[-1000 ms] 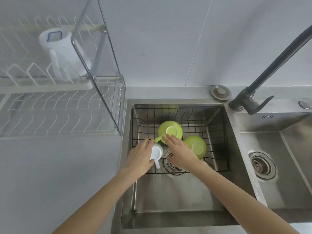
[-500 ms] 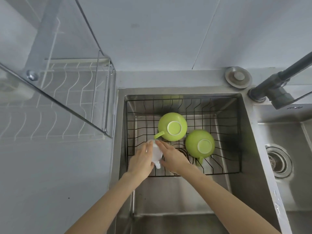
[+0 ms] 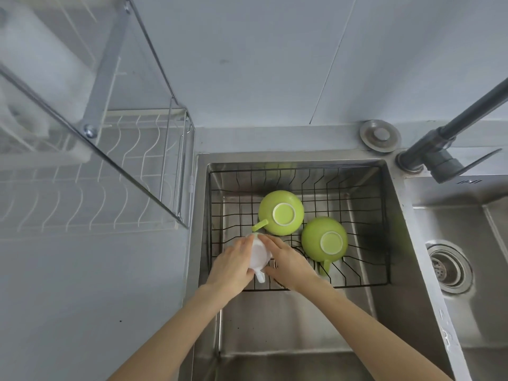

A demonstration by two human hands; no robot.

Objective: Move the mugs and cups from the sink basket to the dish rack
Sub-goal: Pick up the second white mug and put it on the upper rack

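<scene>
A black wire sink basket (image 3: 357,177) sits in the left sink bowl. Two green cups stand upside down in it: one (image 3: 280,213) at the middle, the other (image 3: 324,240) to its right. At the basket's front left a small white mug (image 3: 259,255) is clasped from both sides. My left hand (image 3: 233,264) wraps its left side and my right hand (image 3: 288,261) presses its right side. Its handle points toward me. The white dish rack (image 3: 90,199) stands on the counter to the left.
A steel frame (image 3: 104,78) of the rack's upper tier crosses the upper left. A dark tap (image 3: 445,149) rises at the right behind the sink. A round metal cap (image 3: 380,136) lies on the ledge. A second bowl with a drain (image 3: 448,268) is at the right.
The camera has moved closer and tilted down, so the rack's upper tier and white jug have blurred toward the edge. Both hands have closed in around the white mug.
</scene>
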